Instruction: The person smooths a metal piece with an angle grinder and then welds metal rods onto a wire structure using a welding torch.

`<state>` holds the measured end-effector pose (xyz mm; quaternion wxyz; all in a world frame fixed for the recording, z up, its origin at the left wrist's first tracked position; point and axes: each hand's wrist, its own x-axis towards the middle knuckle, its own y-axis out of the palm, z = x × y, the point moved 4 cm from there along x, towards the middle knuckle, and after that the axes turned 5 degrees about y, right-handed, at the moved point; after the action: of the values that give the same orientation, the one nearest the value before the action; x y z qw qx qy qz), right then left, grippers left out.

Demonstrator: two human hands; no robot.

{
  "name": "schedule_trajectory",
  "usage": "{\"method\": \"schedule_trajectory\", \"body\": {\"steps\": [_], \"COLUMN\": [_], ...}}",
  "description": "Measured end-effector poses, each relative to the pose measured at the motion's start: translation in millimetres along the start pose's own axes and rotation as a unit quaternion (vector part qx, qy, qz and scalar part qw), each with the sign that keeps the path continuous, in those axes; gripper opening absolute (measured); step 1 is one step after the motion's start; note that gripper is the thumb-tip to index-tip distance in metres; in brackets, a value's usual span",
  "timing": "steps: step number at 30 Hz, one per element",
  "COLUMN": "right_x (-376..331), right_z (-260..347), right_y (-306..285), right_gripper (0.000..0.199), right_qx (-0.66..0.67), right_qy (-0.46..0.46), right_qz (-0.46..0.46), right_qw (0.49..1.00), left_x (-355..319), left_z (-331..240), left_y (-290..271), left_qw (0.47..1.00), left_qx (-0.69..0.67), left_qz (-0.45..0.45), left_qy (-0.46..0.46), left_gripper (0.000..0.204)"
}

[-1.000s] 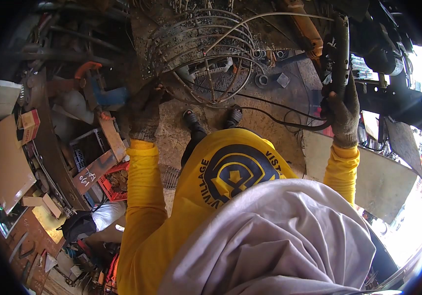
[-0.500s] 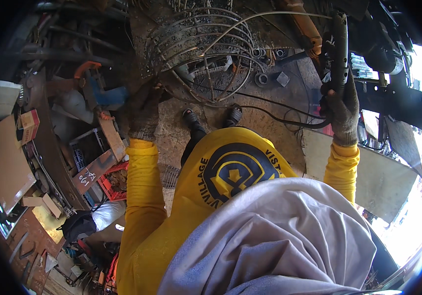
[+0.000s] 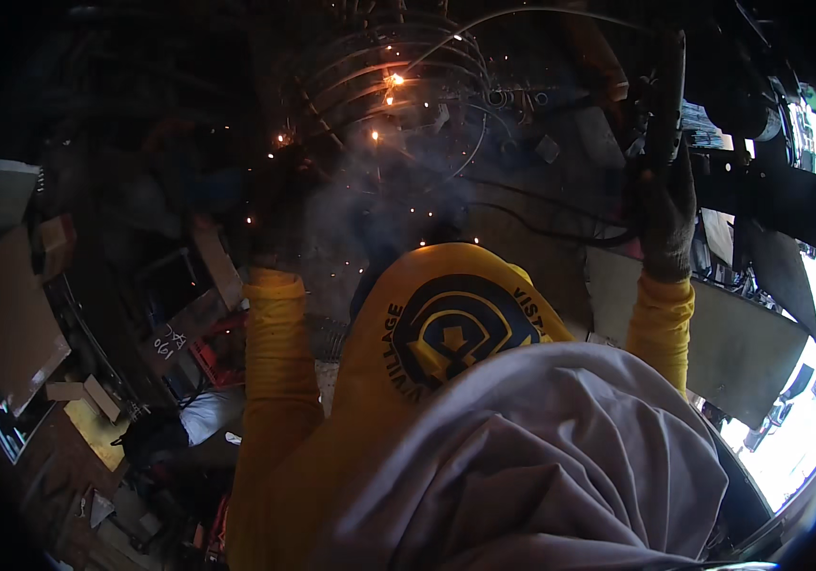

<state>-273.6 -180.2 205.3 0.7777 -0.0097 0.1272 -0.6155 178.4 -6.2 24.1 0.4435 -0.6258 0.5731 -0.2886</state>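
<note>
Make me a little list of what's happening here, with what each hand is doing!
Scene: dim, cluttered workshop seen from above
Left hand: gloved, at the edge of the round wire frame
Right hand: gloved, gripping a dark upright handle
Sparks: bright orange, on the wire frame
Smoke: drifting below the sparks
Clothing: yellow sleeves, grey cloth in front

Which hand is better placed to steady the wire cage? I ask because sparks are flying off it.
Left, probably: the gloved left hand is already at the wire cage edge, while the right hand grips the dark upright handle off to the side.
</note>
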Motion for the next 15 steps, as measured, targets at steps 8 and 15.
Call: {"method": "schedule_trajectory", "body": {"steps": [8, 15], "right_x": [-6, -7], "right_z": [2, 4], "right_y": [2, 8], "right_gripper": [0.059, 0.055], "right_qx": [0.016, -0.001], "right_qy": [0.032, 0.033], "right_qz": [-0.004, -0.007], "right_qw": [0.999, 0.999], "left_x": [-6, -11], "left_z": [-30, -43], "left_y": [-32, -36], "left_qw": [0.852, 0.834], "left_qx": [-0.496, -0.519], "left_qz": [-0.168, -0.187], "left_qy": [0.017, -0.030], "left_gripper": [0.039, 0.037]}}
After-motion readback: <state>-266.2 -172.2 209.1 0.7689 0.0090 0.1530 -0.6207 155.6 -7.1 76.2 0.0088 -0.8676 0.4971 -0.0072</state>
